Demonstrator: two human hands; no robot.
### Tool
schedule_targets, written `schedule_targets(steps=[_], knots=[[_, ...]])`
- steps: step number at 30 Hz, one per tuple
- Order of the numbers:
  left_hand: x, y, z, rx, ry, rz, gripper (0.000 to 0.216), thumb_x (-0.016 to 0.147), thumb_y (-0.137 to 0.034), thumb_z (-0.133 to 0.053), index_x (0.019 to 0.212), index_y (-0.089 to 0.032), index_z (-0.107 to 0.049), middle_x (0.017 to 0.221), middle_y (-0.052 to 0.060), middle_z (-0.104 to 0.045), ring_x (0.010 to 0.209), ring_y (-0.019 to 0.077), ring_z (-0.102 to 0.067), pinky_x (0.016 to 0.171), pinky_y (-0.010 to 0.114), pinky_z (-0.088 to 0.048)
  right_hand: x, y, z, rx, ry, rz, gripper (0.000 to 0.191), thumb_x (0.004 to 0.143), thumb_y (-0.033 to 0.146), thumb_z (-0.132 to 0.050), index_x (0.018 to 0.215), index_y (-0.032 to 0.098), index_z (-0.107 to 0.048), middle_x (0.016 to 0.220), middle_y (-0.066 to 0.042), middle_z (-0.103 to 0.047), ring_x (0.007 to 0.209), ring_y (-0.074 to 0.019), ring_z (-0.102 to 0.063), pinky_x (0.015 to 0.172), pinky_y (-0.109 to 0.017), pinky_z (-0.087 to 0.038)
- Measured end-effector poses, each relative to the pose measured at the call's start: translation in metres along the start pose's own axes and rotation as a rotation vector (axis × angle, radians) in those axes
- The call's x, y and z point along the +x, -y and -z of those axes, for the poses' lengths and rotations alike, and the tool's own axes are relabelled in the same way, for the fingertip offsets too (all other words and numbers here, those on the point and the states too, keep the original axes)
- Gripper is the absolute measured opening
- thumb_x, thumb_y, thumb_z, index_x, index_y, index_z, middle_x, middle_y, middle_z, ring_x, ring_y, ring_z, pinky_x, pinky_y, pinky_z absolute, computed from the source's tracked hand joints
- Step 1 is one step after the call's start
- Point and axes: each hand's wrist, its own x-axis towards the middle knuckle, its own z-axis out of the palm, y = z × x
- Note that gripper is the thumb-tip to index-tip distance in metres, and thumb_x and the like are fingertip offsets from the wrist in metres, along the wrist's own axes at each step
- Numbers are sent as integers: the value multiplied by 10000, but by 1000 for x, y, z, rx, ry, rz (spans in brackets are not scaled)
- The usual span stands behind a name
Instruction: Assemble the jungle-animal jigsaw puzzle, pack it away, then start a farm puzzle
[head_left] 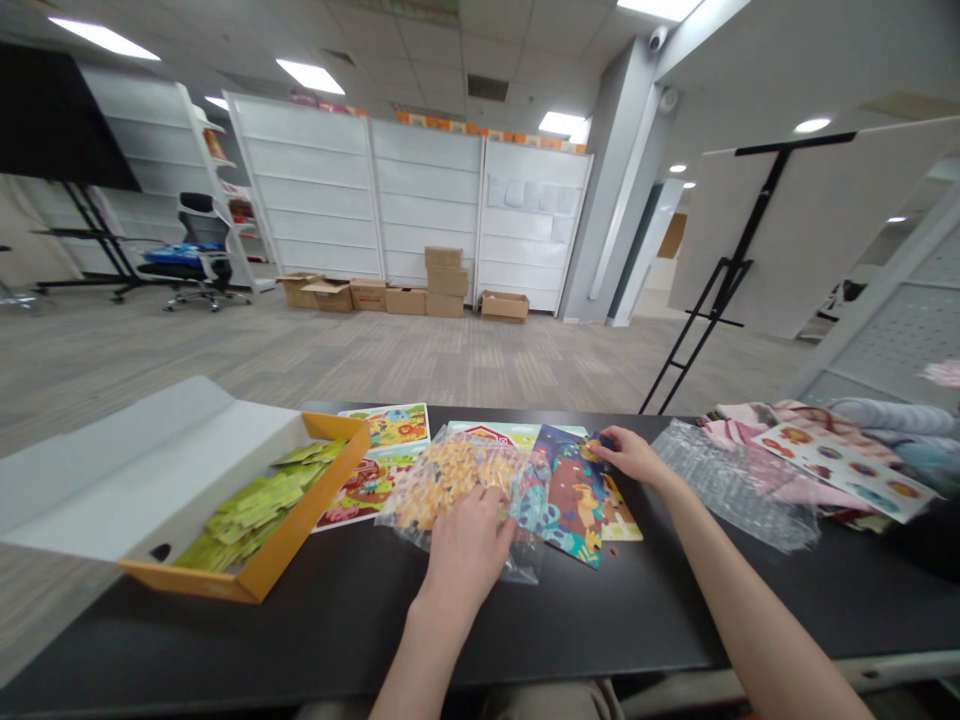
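A clear plastic bag full of loose jigsaw puzzle pieces [435,480] lies on the black table. My left hand [471,535] is over its near side, fingers curled into the plastic and the pieces. To the right is a dark blue picture card [574,490] with cartoon animals, its lower end angled toward me. At its upper right corner my right hand [626,455] pinches a small dark blue and yellow puzzle piece [595,450], partly hidden by the fingers. Under the card a yellowish picture sheet [621,512] sticks out. A small brown piece [613,551] lies nearby.
An open yellow box [289,535] with green packets [262,510] stands left, its white lid spread outward. Colourful picture sheets [386,425] lie behind the bag. On the right are crumpled clear wrapping [739,490], a sticker sheet [844,468] and folded cloth [810,420].
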Motion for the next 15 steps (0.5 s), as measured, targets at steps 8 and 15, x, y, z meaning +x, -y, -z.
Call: schedule_targets(steps=[8,15], knots=[[0,-1,2,24,31,-7,170,923,-290,-599,1078,-254,-660,1097,32,-713,1001,198,-679,762,270,-455,-11,16,16,482,123,-181,516,676,633,-788,887,184,-643,778,-55,-745,682,-184,-670,579,-266,-492],[-1,-4,6,48,52,-17,169,937,-280,-581,1086,-248,-653,1105,41,-705,1046,206,-668,792,278,-466,-16,22,18,342,305,-91,562,641,621,-816,949,163,-710,764,-60,-764,714,-225,-696,632,-301,-510]])
